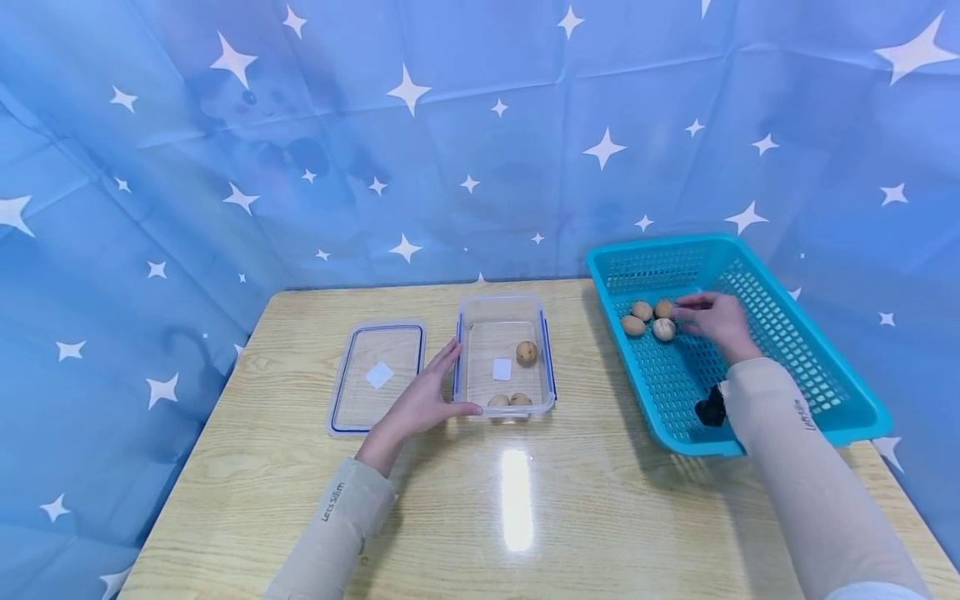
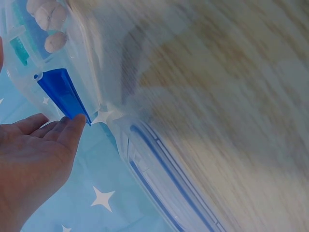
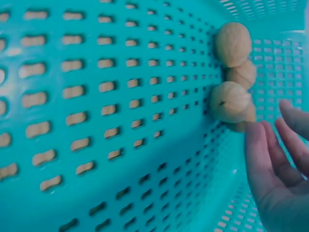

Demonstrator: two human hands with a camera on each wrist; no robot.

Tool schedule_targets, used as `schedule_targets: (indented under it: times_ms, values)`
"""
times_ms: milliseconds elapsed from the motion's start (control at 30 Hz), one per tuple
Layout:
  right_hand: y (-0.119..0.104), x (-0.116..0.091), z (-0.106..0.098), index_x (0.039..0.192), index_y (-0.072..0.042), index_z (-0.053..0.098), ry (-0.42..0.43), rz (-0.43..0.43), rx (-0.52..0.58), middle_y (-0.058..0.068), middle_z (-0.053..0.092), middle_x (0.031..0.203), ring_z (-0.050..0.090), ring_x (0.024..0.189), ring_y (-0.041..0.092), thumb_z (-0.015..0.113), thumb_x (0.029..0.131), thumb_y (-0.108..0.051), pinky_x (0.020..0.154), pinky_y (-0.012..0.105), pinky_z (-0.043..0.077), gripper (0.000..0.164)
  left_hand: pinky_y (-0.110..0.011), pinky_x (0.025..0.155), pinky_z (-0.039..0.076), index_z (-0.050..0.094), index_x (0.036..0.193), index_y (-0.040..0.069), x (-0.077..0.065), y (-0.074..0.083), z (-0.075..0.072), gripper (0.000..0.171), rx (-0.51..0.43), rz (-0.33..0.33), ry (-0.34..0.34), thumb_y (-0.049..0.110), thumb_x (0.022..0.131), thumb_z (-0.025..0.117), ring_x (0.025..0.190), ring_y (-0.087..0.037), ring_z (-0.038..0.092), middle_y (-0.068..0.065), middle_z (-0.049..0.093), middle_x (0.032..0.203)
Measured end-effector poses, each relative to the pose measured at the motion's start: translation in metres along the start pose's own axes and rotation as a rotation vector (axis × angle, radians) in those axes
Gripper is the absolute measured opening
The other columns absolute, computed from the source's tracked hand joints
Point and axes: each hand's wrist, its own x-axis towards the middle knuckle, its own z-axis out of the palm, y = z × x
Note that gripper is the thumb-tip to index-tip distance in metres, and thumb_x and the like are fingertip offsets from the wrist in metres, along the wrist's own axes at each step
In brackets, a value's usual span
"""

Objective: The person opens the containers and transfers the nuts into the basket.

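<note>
Along the left side of a clear plastic container lies my left hand, fingers fairly straight and thumb at the near corner. The left wrist view shows the fingertips by a blue side latch. Three walnuts sit inside, one walnut toward the right and two at the near wall. My right hand is inside a turquoise basket, fingers apart, beside several walnuts clustered at its left wall. In the right wrist view its fingertips are next to the walnuts; contact is unclear.
A clear lid with a blue seal lies on the wooden table, left of the container. Behind the table hangs a blue curtain with white stars. A black object shows at the right sleeve.
</note>
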Motion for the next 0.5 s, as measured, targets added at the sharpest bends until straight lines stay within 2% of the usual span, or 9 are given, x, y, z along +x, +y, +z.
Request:
schedule_targets:
  times_ms: [167,267,500]
  values:
    - [-0.011,-0.002,-0.003,0.134,-0.006,0.054,0.052,-0.031,0.117,-0.007,0.057,0.112,0.06,0.088,-0.009,0.058,0.099,-0.04,0.085,0.016,0.058,0.049,-0.054,0.123,0.026,0.018,0.16,0.009,0.0,-0.001,-0.001,0.111,-0.002,0.005,-0.001,0.042,0.078,0.083,0.152,-0.037,0.022,-0.004,0.008,0.17]
    - [-0.018,-0.003,-0.004,0.13,-0.011,0.055,0.067,-0.048,0.166,-0.015,0.055,0.105,0.06,0.091,-0.009,0.059,0.096,-0.043,0.082,0.011,0.057,0.047,-0.053,0.123,0.027,0.017,0.16,0.009,0.001,-0.001,-0.001,0.11,-0.003,0.008,0.0,0.042,0.078,0.083,0.152,-0.036,0.022,-0.003,0.007,0.17]
    - [-0.037,-0.011,-0.002,0.136,-0.009,0.052,0.046,-0.095,0.204,-0.02,0.055,0.107,0.06,0.091,-0.012,0.059,0.097,-0.043,0.081,0.008,0.055,0.053,-0.053,0.124,0.025,0.017,0.16,0.011,0.001,-0.001,0.001,0.111,0.0,-0.005,-0.002,0.043,0.077,0.084,0.153,-0.035,0.02,-0.002,0.007,0.17]
